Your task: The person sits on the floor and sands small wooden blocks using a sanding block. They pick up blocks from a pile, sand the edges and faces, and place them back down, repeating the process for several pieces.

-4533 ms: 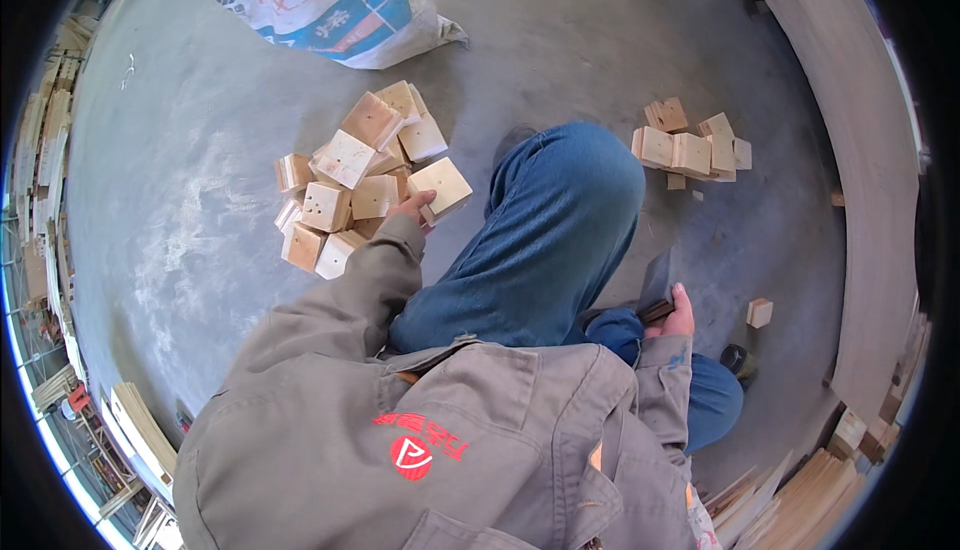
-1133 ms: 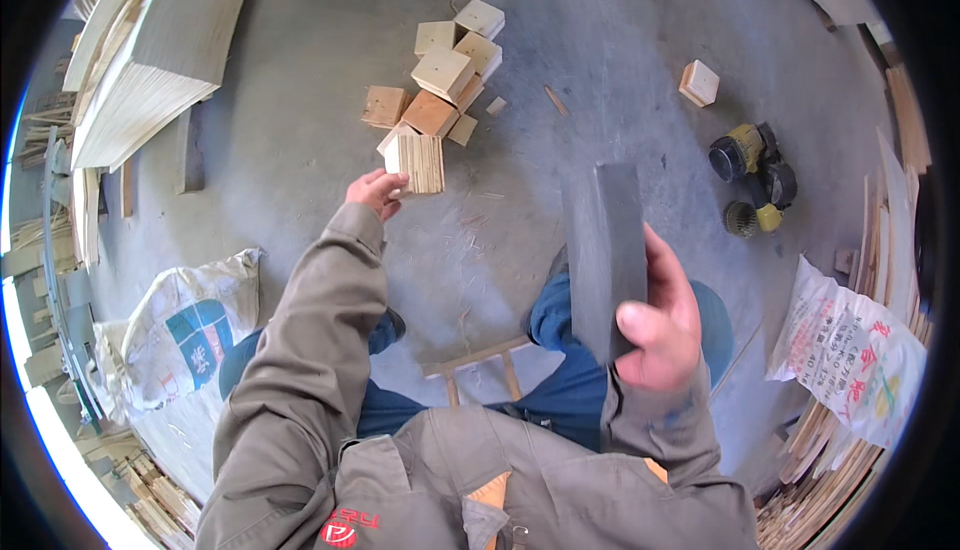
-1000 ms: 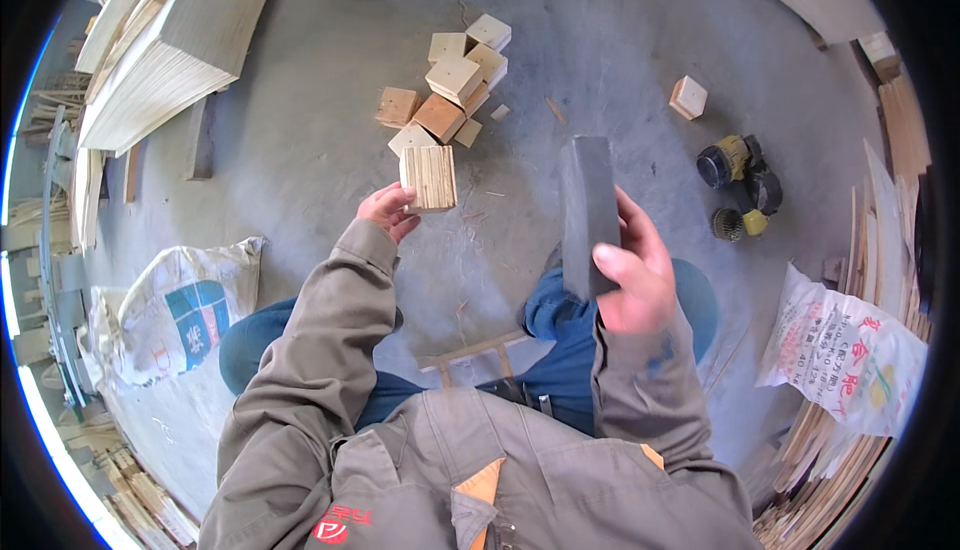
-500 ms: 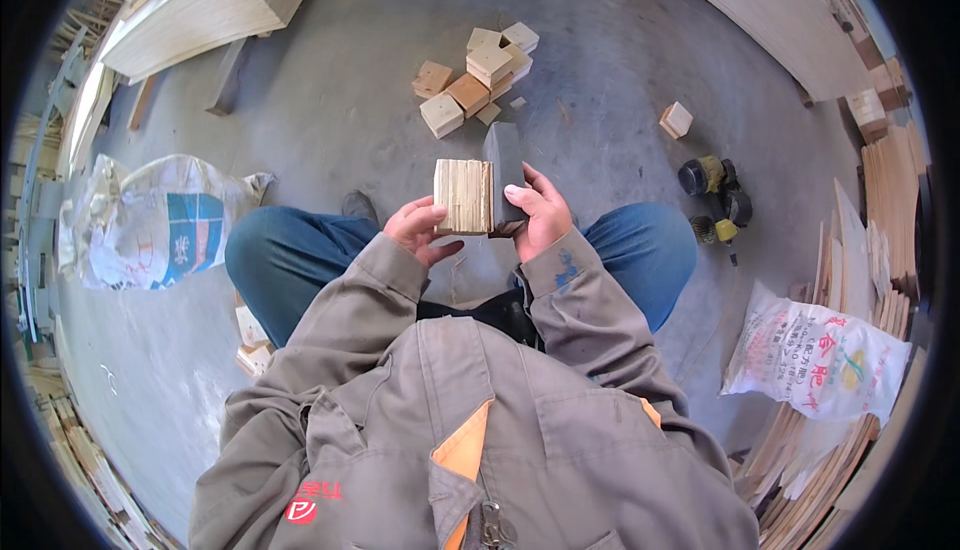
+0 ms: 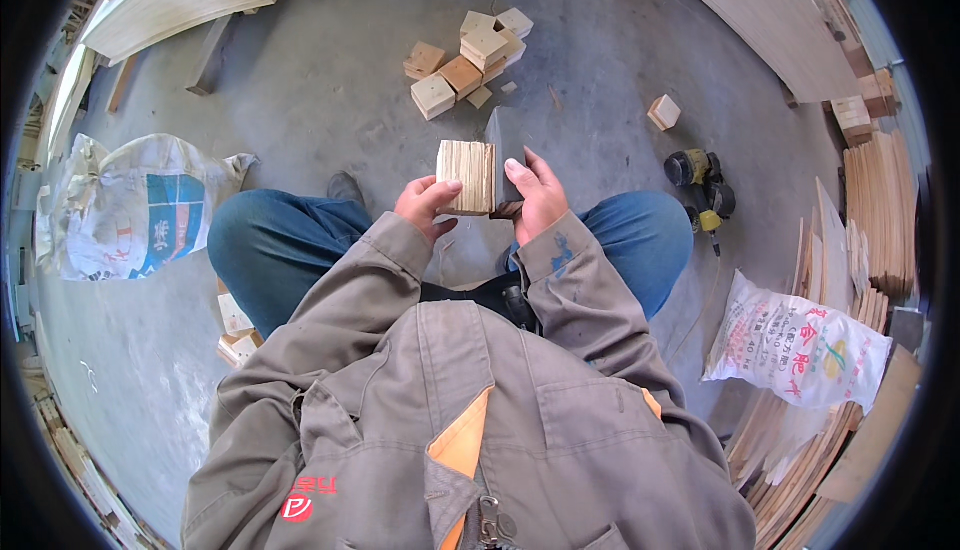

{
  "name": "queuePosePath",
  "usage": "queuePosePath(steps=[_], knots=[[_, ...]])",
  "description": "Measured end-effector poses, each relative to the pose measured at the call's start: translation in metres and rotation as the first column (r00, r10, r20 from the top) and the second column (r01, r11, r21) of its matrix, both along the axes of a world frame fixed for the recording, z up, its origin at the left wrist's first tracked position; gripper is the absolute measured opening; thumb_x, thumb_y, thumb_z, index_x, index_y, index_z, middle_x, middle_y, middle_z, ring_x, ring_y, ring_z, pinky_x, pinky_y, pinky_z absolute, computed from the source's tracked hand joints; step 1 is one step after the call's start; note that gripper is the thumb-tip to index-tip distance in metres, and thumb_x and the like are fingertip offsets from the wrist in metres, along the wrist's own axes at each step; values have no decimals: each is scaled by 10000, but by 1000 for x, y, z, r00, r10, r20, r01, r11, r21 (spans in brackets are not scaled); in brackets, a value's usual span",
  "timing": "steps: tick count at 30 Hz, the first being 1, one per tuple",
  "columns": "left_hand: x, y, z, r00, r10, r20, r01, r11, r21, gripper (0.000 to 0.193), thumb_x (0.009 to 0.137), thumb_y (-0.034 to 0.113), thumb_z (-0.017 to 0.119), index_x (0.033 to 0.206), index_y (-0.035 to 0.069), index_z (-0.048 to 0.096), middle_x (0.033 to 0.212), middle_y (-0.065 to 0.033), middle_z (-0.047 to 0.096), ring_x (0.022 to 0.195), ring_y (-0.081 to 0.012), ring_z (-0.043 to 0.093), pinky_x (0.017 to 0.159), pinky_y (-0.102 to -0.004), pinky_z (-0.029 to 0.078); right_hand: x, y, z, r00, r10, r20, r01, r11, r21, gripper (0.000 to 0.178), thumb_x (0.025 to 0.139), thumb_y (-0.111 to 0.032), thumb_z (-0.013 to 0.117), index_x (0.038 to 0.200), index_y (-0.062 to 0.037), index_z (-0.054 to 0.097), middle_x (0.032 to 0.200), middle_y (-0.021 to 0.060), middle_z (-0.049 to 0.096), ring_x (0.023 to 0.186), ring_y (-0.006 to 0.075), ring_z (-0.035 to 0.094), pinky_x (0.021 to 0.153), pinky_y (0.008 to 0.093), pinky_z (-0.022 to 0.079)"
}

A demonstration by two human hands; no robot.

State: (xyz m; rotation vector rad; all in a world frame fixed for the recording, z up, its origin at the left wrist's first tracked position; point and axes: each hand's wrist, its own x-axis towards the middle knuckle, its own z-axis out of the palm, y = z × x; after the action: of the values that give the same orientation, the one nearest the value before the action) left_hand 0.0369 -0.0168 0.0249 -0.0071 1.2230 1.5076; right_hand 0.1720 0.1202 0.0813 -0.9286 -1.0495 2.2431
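Note:
In front of my lap, my left hand (image 5: 428, 206) grips a squarish pale wooden block (image 5: 466, 177) by its left side, thumb on the ridged, layered face. My right hand (image 5: 537, 193) is closed on a dark grey, flat-faced sanding block (image 5: 505, 150), thumb on its face and fingers behind. The sanding block stands upright against the wooden block's right side and reaches higher than it. The contact face between the two is hidden.
Several wooden blocks (image 5: 463, 76) lie piled ahead on the concrete floor, with a single block (image 5: 664, 112) to their right. A yellow-and-black cordless drill (image 5: 705, 185) lies beyond my right knee. White woven sacks (image 5: 805, 340) flank me; stacked boards (image 5: 880, 215) line the right.
The whole view has shifted slightly, so the floor things sit higher and further left. My left thumb reaches a little further over the wooden block's face. Both hands keep their holds.

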Motion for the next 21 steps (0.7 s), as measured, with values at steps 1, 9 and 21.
queuePosePath(steps=[1,9,21], knots=[[-6,1,-9,999,-16,39,14,998,60,794,816,352,789,1457,40,438,1403,-166,531,1276,-317,549,1043,-563,428,-2,1,2,1000,7,14,-7,1000,20,528,1012,-92,564,1496,40,398,1322,150,600,1155,260,642,933,438,591],[8,14,28,984,166,65,-166,986,-1,857,855,249,705,1609,221,298,1431,-130,539,1212,-359,601,975,-574,479,-14,21,4,999,-48,-12,48,997,55,549,1018,-79,556,1532,19,391,1395,144,574,1167,213,626,918,362,571],[-12,18,0,971,217,103,-218,976,4,736,874,286,608,1568,340,372,1363,10,605,1125,-216,641,890,-473,521,-7,-13,-21,983,161,92,-180,948,261,623,993,-73,572,1550,79,338,1489,169,505,1328,204,519,1102,302,419]])
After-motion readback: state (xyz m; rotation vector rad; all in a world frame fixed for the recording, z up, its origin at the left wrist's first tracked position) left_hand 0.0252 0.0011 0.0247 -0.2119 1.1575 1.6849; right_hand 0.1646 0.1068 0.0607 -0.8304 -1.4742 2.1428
